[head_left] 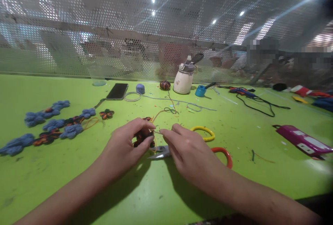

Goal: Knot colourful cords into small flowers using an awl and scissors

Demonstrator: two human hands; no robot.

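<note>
My left hand (pixel 132 141) is closed around a dark, multicoloured crocheted flower (pixel 142 137), pinching it between thumb and fingers, which partly hide it. My right hand (pixel 186 148) grips a thin crochet hook (pixel 157 132) whose end meets the yarn work; the tip is too small to make out. Orange and dark yarn (pixel 158 113) runs from the piece back to a multicoloured yarn ball (pixel 164 85). Beneath my right hand lie scissors with one yellow handle (pixel 203 133) and one orange handle, their blades partly open toward the left.
Blue and multicoloured crocheted flowers (pixel 71 131) lie at left. Behind them are a phone (pixel 117 91), a blue yarn ball (pixel 140 88) and a clear cup (pixel 99 77). A white bottle (pixel 183 81) stands at the back. A corded glue gun (pixel 243 92) and purple power strip (pixel 301 139) lie right.
</note>
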